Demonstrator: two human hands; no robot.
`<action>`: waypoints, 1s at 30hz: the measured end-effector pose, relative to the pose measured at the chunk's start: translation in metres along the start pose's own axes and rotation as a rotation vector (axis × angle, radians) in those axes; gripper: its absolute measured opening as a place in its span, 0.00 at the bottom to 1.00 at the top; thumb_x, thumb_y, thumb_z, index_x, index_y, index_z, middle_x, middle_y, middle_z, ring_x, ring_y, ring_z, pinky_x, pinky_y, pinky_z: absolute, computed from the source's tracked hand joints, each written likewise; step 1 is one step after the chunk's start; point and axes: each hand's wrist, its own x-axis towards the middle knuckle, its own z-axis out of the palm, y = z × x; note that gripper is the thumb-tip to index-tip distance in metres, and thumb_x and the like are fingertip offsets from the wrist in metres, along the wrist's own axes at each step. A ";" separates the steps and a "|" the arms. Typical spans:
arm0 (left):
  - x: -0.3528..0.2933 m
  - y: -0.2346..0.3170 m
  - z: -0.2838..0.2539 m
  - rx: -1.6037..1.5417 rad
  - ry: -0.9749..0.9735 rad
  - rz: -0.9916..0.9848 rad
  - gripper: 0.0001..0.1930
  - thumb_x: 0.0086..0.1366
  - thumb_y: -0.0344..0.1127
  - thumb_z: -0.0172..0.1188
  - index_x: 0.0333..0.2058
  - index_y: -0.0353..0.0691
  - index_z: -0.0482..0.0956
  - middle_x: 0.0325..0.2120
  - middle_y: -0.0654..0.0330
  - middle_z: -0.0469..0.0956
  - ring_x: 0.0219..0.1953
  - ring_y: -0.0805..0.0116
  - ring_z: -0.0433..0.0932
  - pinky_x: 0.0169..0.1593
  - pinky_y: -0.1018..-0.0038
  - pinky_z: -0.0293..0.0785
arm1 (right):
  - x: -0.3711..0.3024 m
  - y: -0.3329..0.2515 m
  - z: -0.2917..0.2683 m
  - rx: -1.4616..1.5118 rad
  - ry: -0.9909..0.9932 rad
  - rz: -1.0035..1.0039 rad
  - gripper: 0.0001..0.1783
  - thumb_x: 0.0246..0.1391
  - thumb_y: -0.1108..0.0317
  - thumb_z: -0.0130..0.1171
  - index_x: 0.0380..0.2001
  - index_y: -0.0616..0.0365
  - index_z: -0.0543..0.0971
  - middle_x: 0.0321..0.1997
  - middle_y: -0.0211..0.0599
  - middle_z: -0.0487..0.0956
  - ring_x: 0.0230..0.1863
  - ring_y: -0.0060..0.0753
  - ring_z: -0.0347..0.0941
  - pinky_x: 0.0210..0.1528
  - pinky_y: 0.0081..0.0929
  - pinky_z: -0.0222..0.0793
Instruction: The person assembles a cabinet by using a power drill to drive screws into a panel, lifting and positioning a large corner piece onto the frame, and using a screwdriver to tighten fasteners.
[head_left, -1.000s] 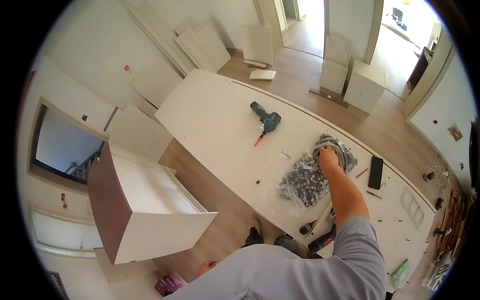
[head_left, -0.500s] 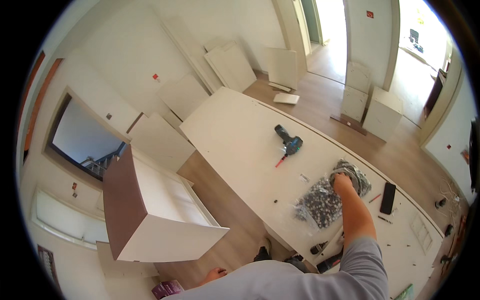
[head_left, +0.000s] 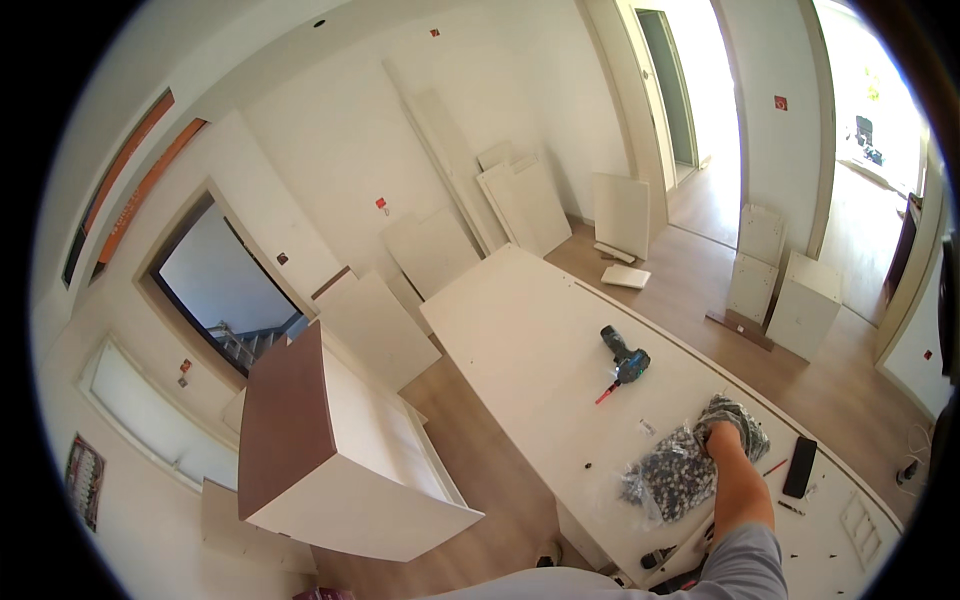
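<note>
My right hand reaches into the mouth of a clear plastic bag full of small dark and light pieces, too small to name. The bag's crumpled plastic hides my fingers. It lies on a large white panel that forms the work surface. Farther off on the panel rests a cordless drill with a red tip. Right of the bag are a thin red stick, a black phone-like slab and a drill bit. My left hand is out of view.
Left of the panel, across a strip of wood floor, stands a white cabinet with a brown side. White boards lean against the far wall. Boxy white units stand near the doorways. A dark tool lies close to my body.
The view has tilted upward, so the scene sits lower and farther right. My left hand, earlier at the lower edge, has left the view. My right hand stays at the bag's mouth.
</note>
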 end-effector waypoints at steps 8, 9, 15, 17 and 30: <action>0.024 0.004 -0.002 0.051 -0.022 0.092 0.26 0.70 0.54 0.63 0.56 0.39 0.83 0.49 0.51 0.86 0.54 0.58 0.84 0.58 0.65 0.78 | -0.014 0.020 -0.002 0.189 0.186 0.104 0.13 0.56 0.63 0.61 0.33 0.59 0.89 0.41 0.51 0.86 0.45 0.57 0.83 0.50 0.48 0.79; 0.041 0.012 -0.007 0.068 -0.035 0.140 0.26 0.70 0.54 0.63 0.56 0.39 0.83 0.49 0.51 0.86 0.54 0.58 0.84 0.58 0.65 0.78 | -0.001 0.034 -0.001 0.165 0.178 0.171 0.15 0.57 0.60 0.60 0.32 0.60 0.89 0.41 0.51 0.86 0.45 0.57 0.83 0.50 0.49 0.78; 0.026 0.025 -0.015 0.062 -0.072 0.159 0.21 0.72 0.48 0.63 0.53 0.37 0.83 0.48 0.50 0.86 0.51 0.57 0.85 0.54 0.66 0.79 | 0.004 0.033 -0.037 0.110 -0.256 0.040 0.07 0.47 0.67 0.68 0.33 0.44 0.86 0.38 0.36 0.86 0.40 0.43 0.84 0.39 0.40 0.80; 0.045 0.021 -0.019 -0.040 -0.113 0.164 0.20 0.72 0.45 0.62 0.54 0.36 0.82 0.47 0.50 0.86 0.49 0.59 0.85 0.53 0.67 0.80 | -0.016 0.030 -0.027 1.500 -0.060 0.459 0.08 0.54 0.72 0.67 0.38 0.50 0.86 0.38 0.35 0.85 0.38 0.37 0.82 0.39 0.34 0.82; -0.027 0.409 0.030 -0.752 -0.732 0.196 0.22 0.79 0.50 0.50 0.57 0.39 0.75 0.48 0.57 0.81 0.51 0.61 0.81 0.55 0.63 0.80 | -0.193 -0.066 -0.082 1.928 -0.175 0.284 0.09 0.55 0.76 0.68 0.41 0.60 0.85 0.37 0.32 0.84 0.36 0.29 0.81 0.37 0.24 0.80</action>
